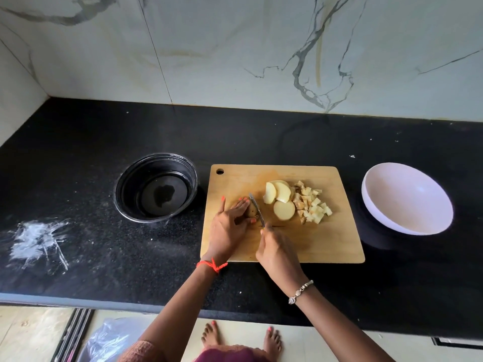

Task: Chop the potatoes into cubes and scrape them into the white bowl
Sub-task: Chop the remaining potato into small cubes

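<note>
Surface: black speckled countertop (78,142), meeting a marble-look wall at the back. Directly on it, left to right:
- white powdery smear (39,239), streaked, near the front edge.
- dark round bowl (130,197), upright; possibly clear glass, hard to tell against the black.
- wooden cutting board (313,244), flat, hang-hole at its far left corner, just beside the dark bowl.
- white bowl (407,199), right of the board, apart from it, tilted toward the camera.
- small white fleck (352,156) behind the board.

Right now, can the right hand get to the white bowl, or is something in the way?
Probably yes. The white bowl stands right of the cutting board, on the side of the right hand, with only bare counter between. That hand grips the knife, though.
</note>
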